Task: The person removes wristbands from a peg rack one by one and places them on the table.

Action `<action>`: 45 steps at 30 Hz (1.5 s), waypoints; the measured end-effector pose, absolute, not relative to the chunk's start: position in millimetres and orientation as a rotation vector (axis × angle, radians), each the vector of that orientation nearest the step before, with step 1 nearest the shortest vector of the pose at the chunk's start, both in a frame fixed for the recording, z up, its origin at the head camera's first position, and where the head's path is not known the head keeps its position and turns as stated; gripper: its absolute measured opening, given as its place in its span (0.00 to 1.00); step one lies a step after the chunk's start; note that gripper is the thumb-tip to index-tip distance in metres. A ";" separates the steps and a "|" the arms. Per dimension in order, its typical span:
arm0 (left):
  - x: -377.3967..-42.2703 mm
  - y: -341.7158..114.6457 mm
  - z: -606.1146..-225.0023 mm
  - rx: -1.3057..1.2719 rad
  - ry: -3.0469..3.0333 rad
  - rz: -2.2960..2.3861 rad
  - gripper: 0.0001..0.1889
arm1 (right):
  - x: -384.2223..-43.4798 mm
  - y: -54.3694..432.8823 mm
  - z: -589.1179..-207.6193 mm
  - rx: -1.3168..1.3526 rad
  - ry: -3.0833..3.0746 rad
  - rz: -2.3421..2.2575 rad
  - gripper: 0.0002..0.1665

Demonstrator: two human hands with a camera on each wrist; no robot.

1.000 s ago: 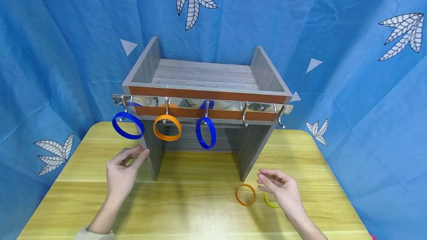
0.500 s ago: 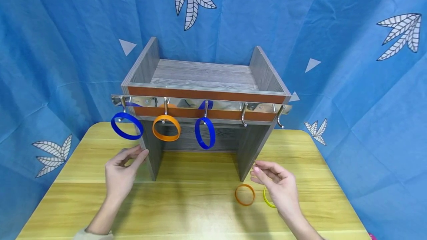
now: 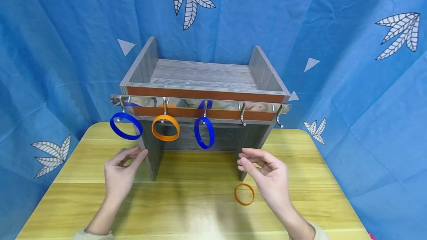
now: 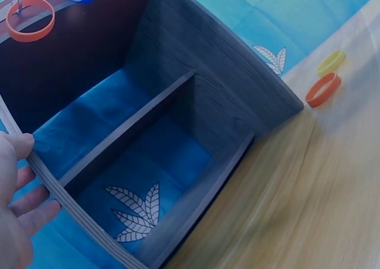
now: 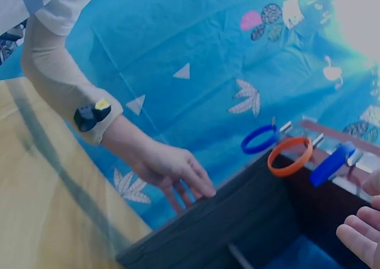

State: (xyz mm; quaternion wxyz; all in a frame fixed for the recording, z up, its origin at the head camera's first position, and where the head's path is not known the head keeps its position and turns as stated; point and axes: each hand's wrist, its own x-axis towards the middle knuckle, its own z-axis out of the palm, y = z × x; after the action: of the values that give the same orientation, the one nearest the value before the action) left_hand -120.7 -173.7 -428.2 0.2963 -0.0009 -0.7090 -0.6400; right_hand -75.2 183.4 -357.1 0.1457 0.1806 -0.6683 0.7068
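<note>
My left hand (image 3: 121, 175) grips the front edge of the left side panel of a grey wood-grain shelf (image 3: 203, 72), thumb on the inner face in the left wrist view. In front of the shelf's right panel my right hand (image 3: 268, 175) is raised, fingers loosely bent, with nothing between them. A metal hook rail (image 3: 227, 105) runs along the shelf's front. From its left three hooks hang a blue ring (image 3: 116, 130), an orange ring (image 3: 165, 138) and another blue ring (image 3: 204, 132); the two right hooks carry nothing.
An orange ring (image 3: 244, 194) lies on the wooden table (image 3: 186, 210) at the shelf's front right. Beside it lies a yellow ring (image 4: 331, 62), hidden behind my right hand in the head view. A blue patterned curtain (image 3: 267, 10) surrounds the table.
My right hand has moved up and left from above the yellow ring to the front of the right panel. My left hand stays on the left panel's edge.
</note>
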 end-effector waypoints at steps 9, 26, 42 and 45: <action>-121.6 -173.2 -429.7 -0.002 -1.885 -1.694 0.09 | -80.6 165.7 -338.2 0.631 -1.891 1.952 0.16; -121.2 -175.1 -429.4 -0.034 -1.878 -1.688 0.09 | -95.0 137.6 -315.1 0.675 -1.886 1.815 0.16; -121.6 -176.2 -429.8 -0.039 -1.879 -1.717 0.09 | -101.6 119.1 -313.7 0.688 -1.897 1.774 0.18; -122.1 -177.1 -428.8 -0.032 -1.878 -1.740 0.09 | -101.6 117.3 -313.2 0.687 -1.896 1.775 0.17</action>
State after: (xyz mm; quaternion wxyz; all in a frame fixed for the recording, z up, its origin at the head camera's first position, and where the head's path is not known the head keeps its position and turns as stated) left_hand -122.1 -177.1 -428.8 0.2865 -0.0119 -0.7028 -0.6510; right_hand -101.6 117.3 -313.2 0.2257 0.2492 -0.6876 0.6435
